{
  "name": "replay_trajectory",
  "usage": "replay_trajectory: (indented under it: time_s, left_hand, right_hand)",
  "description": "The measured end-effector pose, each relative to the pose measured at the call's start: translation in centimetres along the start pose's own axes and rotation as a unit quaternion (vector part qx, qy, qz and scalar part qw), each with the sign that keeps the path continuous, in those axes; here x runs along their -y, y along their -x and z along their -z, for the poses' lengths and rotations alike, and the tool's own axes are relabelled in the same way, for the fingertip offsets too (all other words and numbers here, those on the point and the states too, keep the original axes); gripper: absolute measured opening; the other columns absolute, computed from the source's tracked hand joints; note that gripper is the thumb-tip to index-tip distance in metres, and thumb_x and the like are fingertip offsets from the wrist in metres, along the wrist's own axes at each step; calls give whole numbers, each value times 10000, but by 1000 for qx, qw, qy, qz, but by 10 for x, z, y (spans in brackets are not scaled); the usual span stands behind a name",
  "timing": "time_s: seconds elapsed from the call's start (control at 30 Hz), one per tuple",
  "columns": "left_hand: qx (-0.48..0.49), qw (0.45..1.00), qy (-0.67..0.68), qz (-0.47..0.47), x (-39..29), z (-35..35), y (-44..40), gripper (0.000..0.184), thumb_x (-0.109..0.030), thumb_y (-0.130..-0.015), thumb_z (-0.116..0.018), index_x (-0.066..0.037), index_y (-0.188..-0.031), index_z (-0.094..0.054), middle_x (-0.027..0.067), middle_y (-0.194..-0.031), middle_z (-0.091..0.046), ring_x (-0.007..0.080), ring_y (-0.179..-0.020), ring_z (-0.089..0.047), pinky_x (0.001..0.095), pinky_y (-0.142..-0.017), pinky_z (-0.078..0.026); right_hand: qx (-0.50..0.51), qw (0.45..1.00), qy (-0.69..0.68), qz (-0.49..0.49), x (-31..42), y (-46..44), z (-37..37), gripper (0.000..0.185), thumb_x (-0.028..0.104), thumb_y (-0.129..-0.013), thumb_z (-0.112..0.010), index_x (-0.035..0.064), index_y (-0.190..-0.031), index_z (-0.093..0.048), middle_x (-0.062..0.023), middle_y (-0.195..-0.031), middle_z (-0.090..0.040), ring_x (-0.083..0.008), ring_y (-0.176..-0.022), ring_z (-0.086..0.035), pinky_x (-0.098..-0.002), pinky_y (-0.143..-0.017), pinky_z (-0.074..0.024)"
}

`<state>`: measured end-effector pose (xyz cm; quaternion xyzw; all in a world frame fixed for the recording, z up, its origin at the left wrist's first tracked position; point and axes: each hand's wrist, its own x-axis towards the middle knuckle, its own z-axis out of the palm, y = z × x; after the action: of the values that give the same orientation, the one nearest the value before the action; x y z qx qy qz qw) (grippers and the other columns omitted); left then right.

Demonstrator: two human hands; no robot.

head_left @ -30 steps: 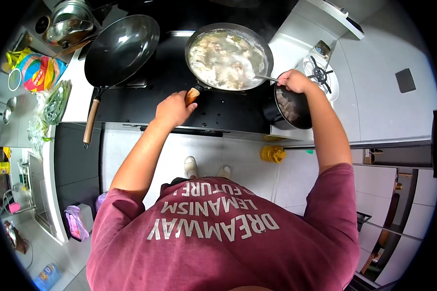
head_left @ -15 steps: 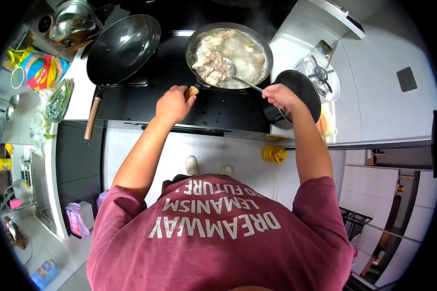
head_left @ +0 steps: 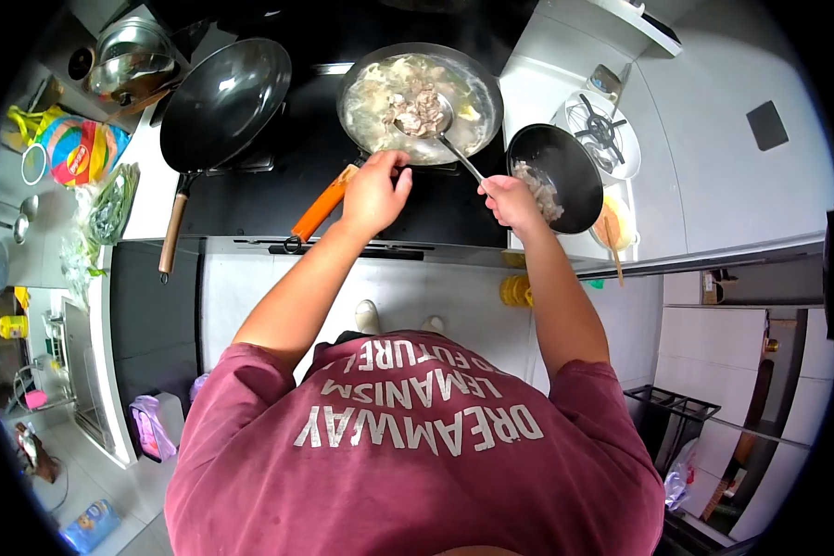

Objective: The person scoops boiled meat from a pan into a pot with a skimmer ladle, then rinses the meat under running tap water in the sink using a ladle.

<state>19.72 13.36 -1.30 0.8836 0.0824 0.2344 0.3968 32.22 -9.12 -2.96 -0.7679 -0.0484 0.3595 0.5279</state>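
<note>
My right hand (head_left: 510, 200) is closed on the handle of a metal ladle (head_left: 461, 160). The ladle's bowl holds a heap of meat pieces (head_left: 421, 113) over a wok (head_left: 491, 93) of cloudy, steaming liquid with more pieces in it. Near the wok's front left rim is my left hand (head_left: 376, 193), off the orange wok handle (head_left: 319, 211), with its fingers apart and nothing in them. Just right of my right hand stands a black pot (head_left: 579, 185) with some meat pieces inside.
An empty black wok (head_left: 227, 102) with a wooden handle sits on the left of the stove. On the right counter are a white burner-like ring (head_left: 628, 153) and a bowl (head_left: 625, 222) with a wooden utensil. Bagged greens (head_left: 113, 206) lie at the left.
The ladle has moved from the pot side into the wok and now lifts meat. My left hand has let go of the wok handle and shifted right. The view has shifted slightly.
</note>
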Motion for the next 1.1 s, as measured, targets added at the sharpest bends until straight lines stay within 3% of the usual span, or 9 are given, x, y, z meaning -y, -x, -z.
replay_trajectory:
  time_s: [0.17, 0.33, 0.83, 1.03, 1.1]
  left_hand:
    - [41, 999, 12, 14, -2, -11, 9, 189, -99, -831, -624, -15, -998, -603, 127, -901, -619, 230, -745, -622, 328, -698, -501]
    - [45, 999, 9, 11, 0, -14, 13, 177, -122, -834, -619, -40, -990, -602, 119, -906, -622, 240, -762, -633, 340, -680, -505]
    - [47, 999, 7, 12, 3, -8, 18, 174, -126, -830, -627, -49, -985, -605, 110, -905, -625, 235, -749, -637, 340, -665, -508]
    - [46, 999, 3, 8, 2, -5, 18, 169, -126, -832, -626, -51, -983, -607, 110, -904, -626, 237, -746, -638, 338, -663, -509]
    - [53, 998, 0, 16, 0, -4, 20, 173, -128, -832, -626, -52, -987, -608, 110, -906, -626, 238, -745, -638, 336, -664, -510]
  right_hand:
    - [-48, 998, 30, 9, -3, 6, -3, 244, 269, -937, -525, 62, -878, -640, -9, -663, -529, -75, -466, -405, -243, -403, -318]
    - [-60, 997, 49, 17, -5, 11, -2, 251, 270, -931, -531, 58, -877, -656, -27, -671, -556, -86, -503, -453, -251, -438, -353]
    - [-62, 996, 43, 37, -15, 14, -6, 236, 260, -939, -531, 59, -885, -643, -23, -648, -535, -79, -433, -390, -258, -391, -313]
    - [-47, 999, 14, 10, -9, 18, -1, 245, 261, -941, -534, 62, -863, -653, -12, -652, -549, -87, -541, -485, -254, -455, -366]
    - [-57, 997, 39, 18, -9, 21, -7, 231, 267, -955, -507, 78, -873, -611, 20, -624, -471, -58, -469, -380, -229, -404, -279]
